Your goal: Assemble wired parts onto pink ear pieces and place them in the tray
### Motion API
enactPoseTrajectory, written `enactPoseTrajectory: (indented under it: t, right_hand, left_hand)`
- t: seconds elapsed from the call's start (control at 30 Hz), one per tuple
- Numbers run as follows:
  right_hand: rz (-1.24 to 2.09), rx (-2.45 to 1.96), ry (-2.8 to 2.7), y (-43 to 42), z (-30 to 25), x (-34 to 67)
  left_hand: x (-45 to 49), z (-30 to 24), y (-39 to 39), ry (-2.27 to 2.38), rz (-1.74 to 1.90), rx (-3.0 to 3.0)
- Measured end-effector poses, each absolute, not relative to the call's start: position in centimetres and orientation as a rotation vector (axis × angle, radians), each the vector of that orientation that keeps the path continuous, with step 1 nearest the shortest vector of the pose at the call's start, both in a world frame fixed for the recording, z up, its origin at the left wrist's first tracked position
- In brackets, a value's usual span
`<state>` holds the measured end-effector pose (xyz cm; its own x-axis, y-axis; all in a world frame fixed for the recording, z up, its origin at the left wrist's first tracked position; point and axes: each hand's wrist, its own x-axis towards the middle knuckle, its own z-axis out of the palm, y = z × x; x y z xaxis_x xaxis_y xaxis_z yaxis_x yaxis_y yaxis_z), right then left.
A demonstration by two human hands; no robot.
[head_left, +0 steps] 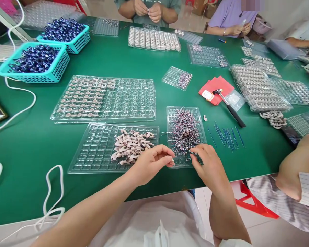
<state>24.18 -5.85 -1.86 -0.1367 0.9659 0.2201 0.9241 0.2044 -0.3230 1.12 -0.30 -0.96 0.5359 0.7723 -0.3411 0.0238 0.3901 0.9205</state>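
My left hand [151, 161] hovers at the near edge of a clear plastic tray [92, 154], fingers pinched on a small pale piece. That tray carries a heap of pale pink parts [131, 145]. My right hand [208, 164] rests on the near end of a smaller clear tray [171, 115], fingertips pinching into its pile of thin wire-like components [184, 132]. What those fingers grip is too small to name. A larger clear tray [134, 99] behind holds rows of pink parts on its left half.
Two teal baskets [56, 68] of blue parts stand far left. A small hammer [228, 106] lies on red cards, with blue sticks [226, 135] nearby. White cord [51, 192] loops at left. Other people's hands work at the far edge and at right [296, 164].
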Motion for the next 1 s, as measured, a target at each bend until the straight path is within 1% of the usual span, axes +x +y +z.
enactPoseTrajectory:
  t: [0.27, 0.33, 0.47, 0.6, 0.73, 0.83, 1.0]
  right_hand:
    - [0.207, -1.778, -2.223, -7.3, -1.1, 24.1]
    - [0.183, -1.770, -2.309, -7.3, -1.3, 23.5]
    - [0.036, -1.781, -2.413, -6.7, -2.0, 22.7]
    - [0.077, -1.749, -2.397, -6.4, -2.5, 23.0]
    - [0.212, -1.715, -2.164, -6.7, -2.3, 23.2]
    - [0.349, -1.628, -1.835, -7.2, -2.1, 22.5]
    - [0.796, -1.357, -1.147, -7.1, -2.8, 19.7]
  left_hand:
    - [0.6, -1.4, -0.5, 0.880, 0.553, 1.172]
    - [0.6, -1.3, -0.6, 0.907, 0.544, 1.190]
    - [0.8, -1.0, -0.5, 0.950, 0.553, 1.187]
    - [0.8, -0.7, -0.3, 0.947, 0.549, 1.194]
    - [0.7, -0.7, -0.3, 0.939, 0.548, 1.237]
    - [0.6, -0.5, -0.5, 0.930, 0.543, 1.295]
    - [0.6, 0.0, -1.0, 0.887, 0.540, 1.377]
